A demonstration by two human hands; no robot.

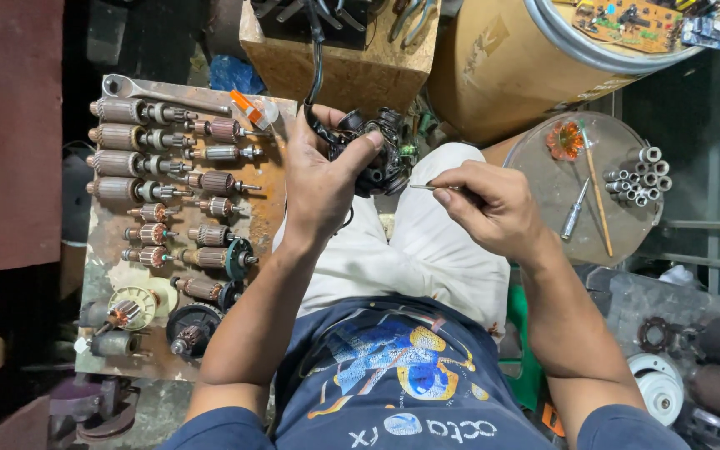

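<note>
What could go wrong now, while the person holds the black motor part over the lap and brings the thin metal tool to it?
The thin tool in the right hand could slip toward the left hand gripping the motor part. The part's black cable hangs from the wooden block and might snag.

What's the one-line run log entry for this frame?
left hand: grips black wound motor part over lap | right hand: holds thin metal tool, tip at part | left side: board of copper-wound armatures

A round tan cardboard drum (502, 67) stands at upper right.
</note>
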